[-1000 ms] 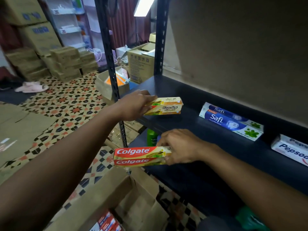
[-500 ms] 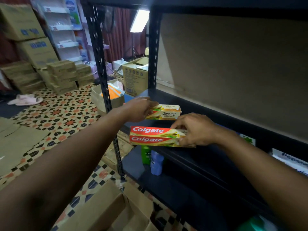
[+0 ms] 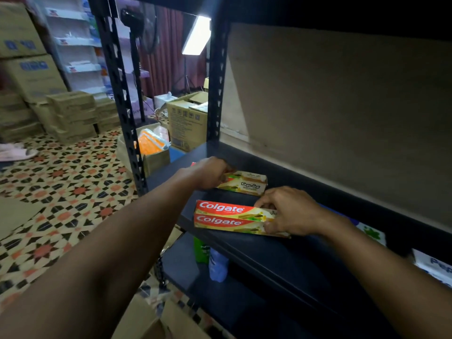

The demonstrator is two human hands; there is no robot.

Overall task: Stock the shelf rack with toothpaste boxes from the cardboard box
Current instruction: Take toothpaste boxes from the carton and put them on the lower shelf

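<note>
My left hand (image 3: 210, 173) grips the left end of a cream and orange toothpaste box (image 3: 247, 184) lying at the back left of the dark shelf (image 3: 281, 255). My right hand (image 3: 288, 211) holds the right end of a red Colgate box (image 3: 225, 216), which rests near the shelf's front edge. Behind my right arm a Safi box (image 3: 370, 232) shows only a white and green corner. A white Pepsodent box (image 3: 437, 267) lies at the far right. A flap of the open cardboard box (image 3: 146, 321) shows at the bottom.
A black perforated upright (image 3: 122, 99) stands left of my arms. On the lower shelf stand a green bottle (image 3: 201, 249) and a blue bottle (image 3: 217, 267). Cardboard cartons (image 3: 71, 113) are stacked on the patterned floor, and an open carton (image 3: 187, 121) sits behind the rack.
My right hand has lifted the Colgate box from below the shelf edge onto the shelf. My left hand has set the cream box down further back. The camera has tilted up.
</note>
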